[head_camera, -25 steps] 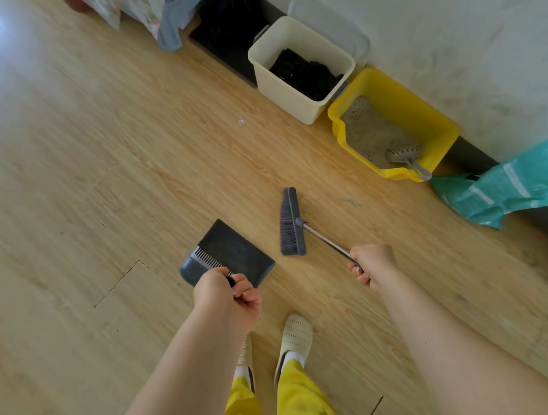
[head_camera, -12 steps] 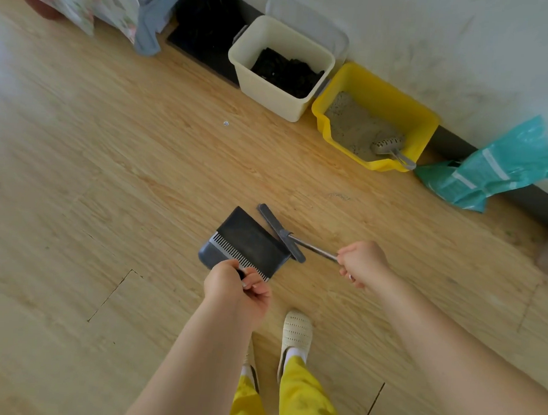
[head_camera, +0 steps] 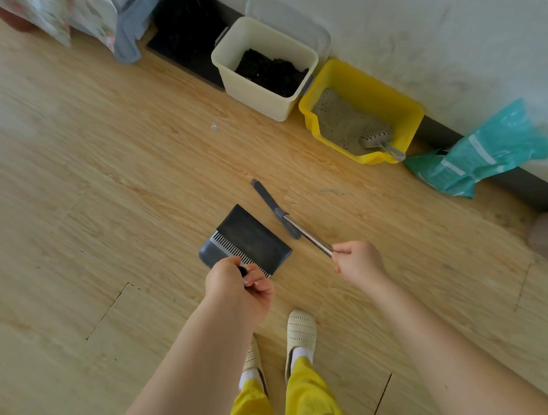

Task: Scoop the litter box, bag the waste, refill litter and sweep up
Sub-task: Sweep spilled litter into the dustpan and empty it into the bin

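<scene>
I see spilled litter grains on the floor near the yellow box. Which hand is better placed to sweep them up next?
The right hand: it grips the broom, whose head lies nearest the spilled litter. The left hand holds the dustpan, farther away.

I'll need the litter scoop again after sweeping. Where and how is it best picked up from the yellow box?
Take the scoop by its handle loop, which sticks out over the front right rim of the yellow litter box, clear of the litter. Come from the floor side, at the box's front right corner, probably with the right hand once it lets go of the broom. The slotted head lies in the litter, so lift gently.
</scene>
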